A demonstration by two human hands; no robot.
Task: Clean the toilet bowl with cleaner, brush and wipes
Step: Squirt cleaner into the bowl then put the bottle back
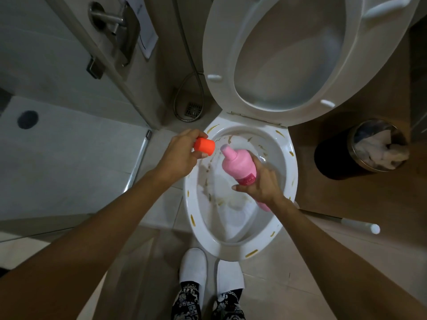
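Nearest, two white slippers [211, 271] stand on the pale tiled floor [159, 213] just before the white ceramic toilet bowl [285, 148], below patterned black-and-white trouser legs cut off by the bottom edge. Over the bowl, the right hand [262, 183] grips a pink plastic cleaner bottle [240, 166] round its lower body, tilted with its uncapped neck up and to the left; the bottle's base is hidden behind the wrist. A darker pink label sits on it, but its writing is too blurred to read. The left hand [184, 151] pinches a round orange plastic cap [204, 146] in its fingertips, just beside the bottle's neck and apart from it. Yellow-brown streaks mark the bowl's rim and inner wall. A white-tipped stick [346, 224] lies on the floor at right, its near end hidden behind the right forearm. Farther off, a dark round waste bin [332, 158] holds crumpled white paper. The white seat and lid [221, 38] stand raised, and a coiled metal hose [184, 98] loops by a floor drain [193, 109].
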